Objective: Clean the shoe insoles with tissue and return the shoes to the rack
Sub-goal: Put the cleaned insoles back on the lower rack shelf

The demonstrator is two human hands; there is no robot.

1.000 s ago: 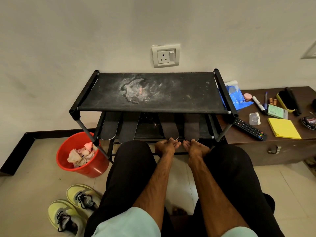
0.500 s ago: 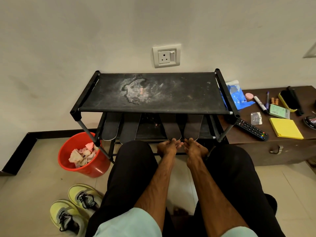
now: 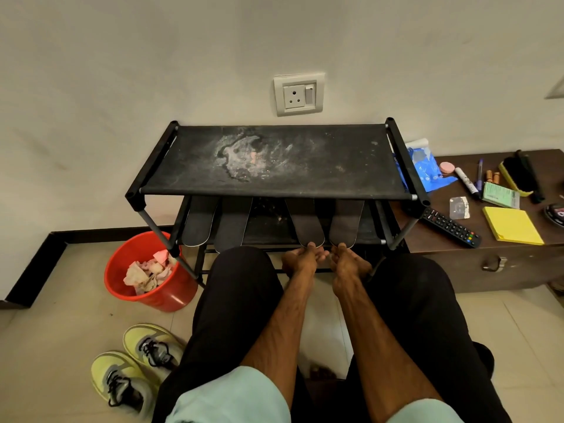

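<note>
Left hand (image 3: 300, 260) and right hand (image 3: 348, 261), side by side, are touching the near ends of two insoles (image 3: 306, 223) lying on the lower shelf of the shoe rack (image 3: 335, 166). Pinching or pressing: cannot tell. Best done by easing both in evenly, flat and parallel.

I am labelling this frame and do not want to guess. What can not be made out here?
Head view only.
Far ends of the four insoles: hidden under the top shelf.
Whether left hand and right hand pinch the insole tips or only touch: too small.
The rack below the insoles: behind the legs.
A round dark object: cut by the right edge.
Print on the green packet: too small.
</note>
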